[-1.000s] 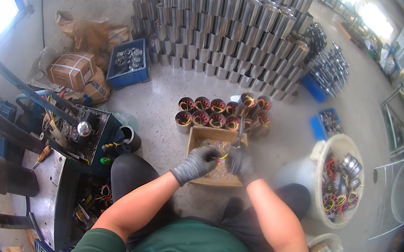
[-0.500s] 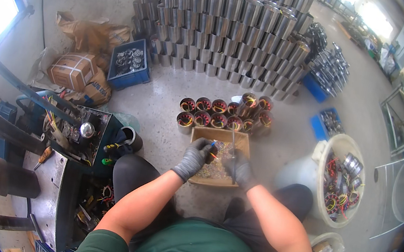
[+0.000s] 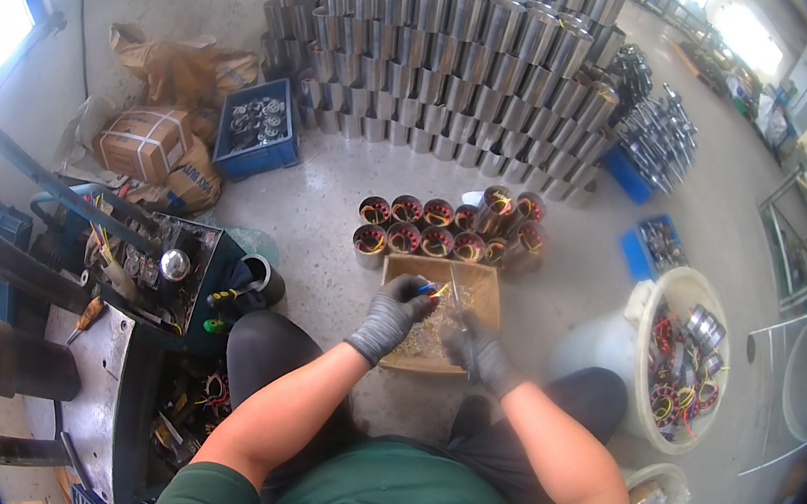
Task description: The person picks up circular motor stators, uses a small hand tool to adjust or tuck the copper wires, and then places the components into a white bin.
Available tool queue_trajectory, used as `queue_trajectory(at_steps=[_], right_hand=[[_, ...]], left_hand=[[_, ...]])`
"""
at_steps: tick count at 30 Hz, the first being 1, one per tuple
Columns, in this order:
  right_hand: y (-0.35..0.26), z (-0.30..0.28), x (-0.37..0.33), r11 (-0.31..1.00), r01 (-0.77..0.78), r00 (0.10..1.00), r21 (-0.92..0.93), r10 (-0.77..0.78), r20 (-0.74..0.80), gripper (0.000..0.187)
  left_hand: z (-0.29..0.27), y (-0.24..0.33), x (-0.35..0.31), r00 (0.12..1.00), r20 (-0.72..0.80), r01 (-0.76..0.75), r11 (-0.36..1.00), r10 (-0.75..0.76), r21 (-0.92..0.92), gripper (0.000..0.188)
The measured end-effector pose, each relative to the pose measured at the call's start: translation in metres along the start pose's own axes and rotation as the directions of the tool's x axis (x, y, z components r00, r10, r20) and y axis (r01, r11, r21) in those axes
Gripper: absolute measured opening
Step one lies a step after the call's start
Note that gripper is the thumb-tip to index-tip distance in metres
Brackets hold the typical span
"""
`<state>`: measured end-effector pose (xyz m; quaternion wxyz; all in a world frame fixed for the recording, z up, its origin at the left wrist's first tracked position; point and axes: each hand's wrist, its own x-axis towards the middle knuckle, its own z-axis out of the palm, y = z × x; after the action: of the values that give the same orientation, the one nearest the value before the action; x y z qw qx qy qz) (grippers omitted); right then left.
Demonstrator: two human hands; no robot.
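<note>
Over a shallow cardboard box (image 3: pixel 490 313) on the floor, my left hand (image 3: pixel 394 313), in a grey glove, is closed on short coloured wires (image 3: pixel 436 291), yellow, red and blue ends poking out toward the right. My right hand (image 3: pixel 484 351), gloved too, is wrapped round a long thin metal tool (image 3: pixel 455 289). Its tip points away from me, just right of the wires; its exact kind is unclear. Small coloured scraps lie in the box. Right behind the box stand several short metal cylinders (image 3: pixel 404 239) with red-and-yellow wound insides.
A tall stack of steel tubes (image 3: pixel 448 56) rises at the back. To my right stands a white tub (image 3: pixel 643 352) of wound parts. At left are a metal bench (image 3: pixel 115 348), a screwdriver (image 3: pixel 90 313) and a blue crate (image 3: pixel 259 129). Another blue bin (image 3: pixel 654 248) lies beyond the tub.
My left hand has shifted slightly right and away, the wires with it. My right hand has moved a little nearer to me, and the tool now tilts left toward the wires.
</note>
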<state>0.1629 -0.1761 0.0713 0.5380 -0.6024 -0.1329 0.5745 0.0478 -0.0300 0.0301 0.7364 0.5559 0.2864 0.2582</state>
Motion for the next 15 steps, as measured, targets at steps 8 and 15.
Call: queue_trajectory(at_steps=[8, 15], right_hand=[[0.003, -0.011, 0.007, 0.914, -0.257, 0.966, 0.315, 0.229, 0.124, 0.035], [-0.015, -0.002, -0.005, 0.987, -0.164, 0.986, 0.005, 0.163, 0.028, 0.023]], left_hand=[[0.0, 0.014, -0.002, 0.987, -0.083, 0.136, 0.99, -0.139, -0.038, 0.009], [-0.002, 0.011, -0.001, 0.996, -0.038, 0.082, 0.997, -0.083, -0.015, 0.009]])
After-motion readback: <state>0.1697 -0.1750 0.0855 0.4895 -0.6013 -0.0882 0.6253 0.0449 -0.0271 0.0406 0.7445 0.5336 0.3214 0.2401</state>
